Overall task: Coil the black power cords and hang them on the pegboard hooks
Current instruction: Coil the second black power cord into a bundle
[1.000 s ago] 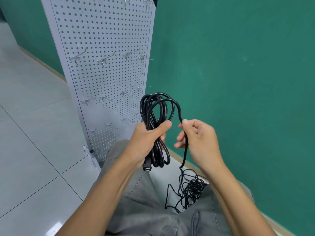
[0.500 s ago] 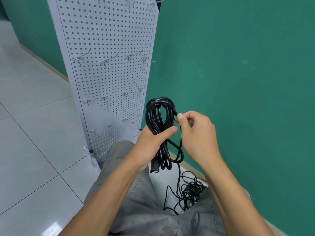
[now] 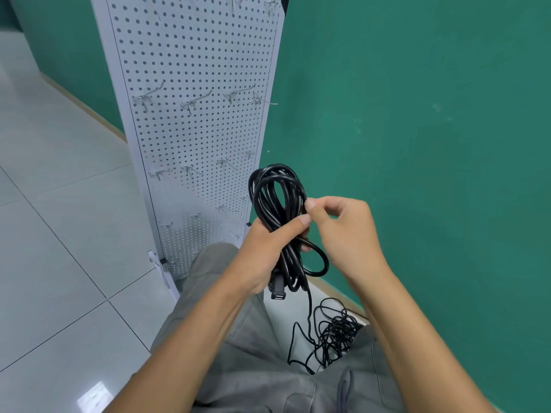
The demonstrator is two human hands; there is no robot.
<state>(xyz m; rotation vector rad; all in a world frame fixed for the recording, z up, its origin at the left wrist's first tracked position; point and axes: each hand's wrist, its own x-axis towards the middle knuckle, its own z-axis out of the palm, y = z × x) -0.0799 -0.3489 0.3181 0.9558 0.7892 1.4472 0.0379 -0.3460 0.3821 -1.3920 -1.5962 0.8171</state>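
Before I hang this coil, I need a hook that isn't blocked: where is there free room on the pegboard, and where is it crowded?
The pegboard has bare hooks across its middle row, with open board around them and tiled floor to the left. It is crowded low on the right: the coil, held by the left hand and right hand, covers those hooks, and tangled cord lies below.

A thin black rubber power cord (image 3: 278, 204) is standing bunched in upright loops, its plug end (image 3: 278, 290) dangling below. Its loose tail is trailing into a tangled heap (image 3: 335, 332) on the floor. The white perforated metal pegboard (image 3: 190, 84) is standing upright behind, its wire hooks (image 3: 195, 102) sticking out bare.
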